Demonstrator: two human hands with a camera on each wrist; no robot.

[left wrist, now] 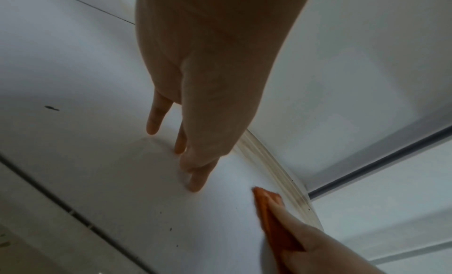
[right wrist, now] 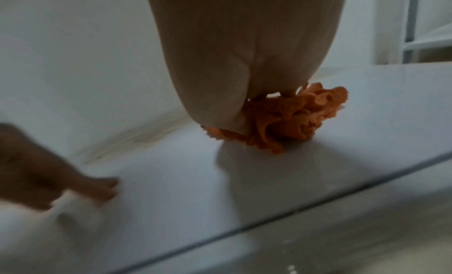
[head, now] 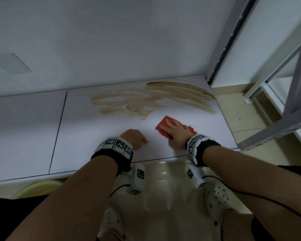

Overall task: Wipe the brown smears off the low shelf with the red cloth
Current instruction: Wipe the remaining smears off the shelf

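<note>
Red cloth (head: pixel 165 126) partly hidden under right hand (head: pixel 176 132)

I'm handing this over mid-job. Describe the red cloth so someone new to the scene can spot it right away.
Find the low white shelf running along the wall, with brown smears across its back right part. Nearer the front edge than the smears, the right hand presses flat on the red cloth. It is the only coloured thing on the shelf; the left hand beside it holds nothing.

Red cloth (head: pixel 165 126); brown smears (head: pixel 146 100); white shelf (head: pixel 94 122); black-white-patterned wristbands (head: pixel 117 145).
</note>
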